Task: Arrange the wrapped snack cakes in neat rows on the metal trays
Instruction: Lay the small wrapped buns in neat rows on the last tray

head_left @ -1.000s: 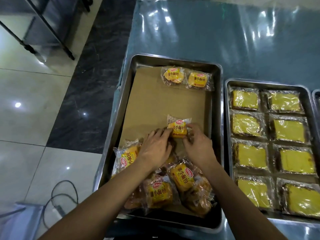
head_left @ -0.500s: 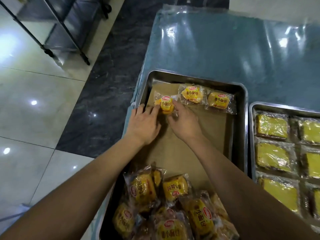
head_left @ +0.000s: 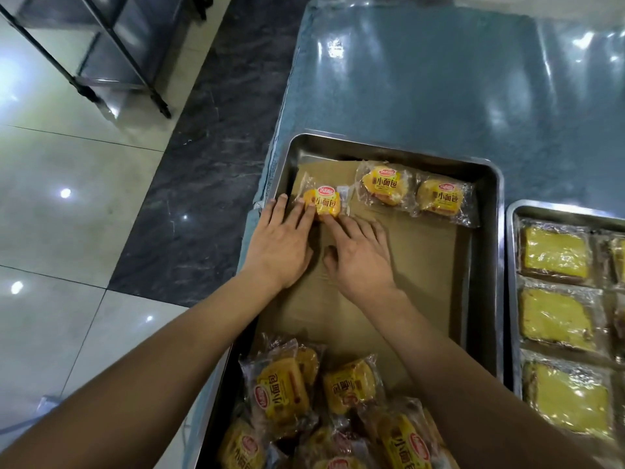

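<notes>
Single head-worn wide-angle view. Looked forward and steeply down over both forearms onto metal tray at table edge, at close range. Floor filled left side. Second tray cropped at right edge.

Looks like a food packing/bakery back room: steel trays w/ wrapped snack cakes on film-covered worktop, metal rack, glossy tile floor.
</notes>
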A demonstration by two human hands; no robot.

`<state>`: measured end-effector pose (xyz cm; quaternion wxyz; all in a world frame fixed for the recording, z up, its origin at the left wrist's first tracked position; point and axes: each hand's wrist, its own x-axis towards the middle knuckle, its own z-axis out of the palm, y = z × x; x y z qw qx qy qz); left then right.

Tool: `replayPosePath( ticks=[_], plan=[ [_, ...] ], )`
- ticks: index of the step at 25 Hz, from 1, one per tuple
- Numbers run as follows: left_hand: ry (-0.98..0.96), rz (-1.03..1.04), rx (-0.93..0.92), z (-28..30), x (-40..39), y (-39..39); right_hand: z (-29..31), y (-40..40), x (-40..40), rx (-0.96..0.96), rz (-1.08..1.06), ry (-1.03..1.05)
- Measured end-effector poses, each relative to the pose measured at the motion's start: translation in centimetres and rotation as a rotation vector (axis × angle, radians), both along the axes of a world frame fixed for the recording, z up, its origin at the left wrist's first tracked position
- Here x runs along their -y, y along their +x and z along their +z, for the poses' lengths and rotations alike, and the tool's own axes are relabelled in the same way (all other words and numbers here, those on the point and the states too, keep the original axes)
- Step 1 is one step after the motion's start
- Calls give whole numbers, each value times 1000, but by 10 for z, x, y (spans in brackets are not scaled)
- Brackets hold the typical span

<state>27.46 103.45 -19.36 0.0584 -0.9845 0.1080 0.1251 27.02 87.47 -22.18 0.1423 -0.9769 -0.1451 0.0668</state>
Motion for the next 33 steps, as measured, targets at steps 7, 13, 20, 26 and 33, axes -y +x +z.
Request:
replayPosePath(
  ticks=[7,13,20,26,33],
  plan=[
    [53,-11,13,-1,-4,44,5,42,-9,19,28,-124],
    [22,1,46,-1,-2,52,7,44,2,131,-31,-62],
    [-22,11,72,-5,7,44,-7,40,35,8,-144,-191],
    [-58,26,46,5,4,39,3,42,42,11,-90,-176],
    [-238,42,20,23,3,-45,36,-25,19,-41,-26,48]
  ],
)
